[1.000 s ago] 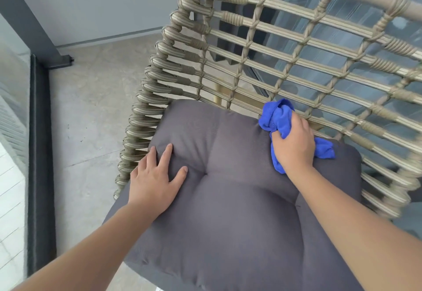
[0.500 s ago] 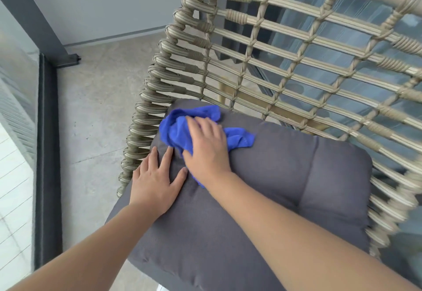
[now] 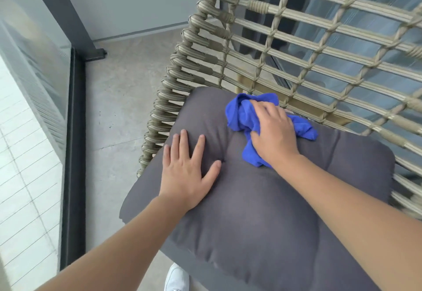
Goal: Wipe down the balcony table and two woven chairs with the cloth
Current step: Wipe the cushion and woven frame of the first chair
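A beige woven chair (image 3: 269, 46) fills the right of the head view, with a dark grey tufted cushion (image 3: 262, 217) on its seat. My right hand (image 3: 272, 134) grips a bunched blue cloth (image 3: 242, 112) and presses it on the cushion's back part, near the woven backrest. My left hand (image 3: 186, 167) lies flat on the cushion's left side with fingers spread. The table and the second chair are out of view.
Grey concrete floor (image 3: 118, 108) lies left of the chair. A dark railing base (image 3: 73, 153) with glass panel runs along the far left. A white shoe tip (image 3: 177, 278) shows under the cushion's front edge. Glass doors stand behind the backrest.
My right hand with the cloth swept left across the cushion, then came back rightward toward the middle back. My left hand stayed pressed in the same spot.
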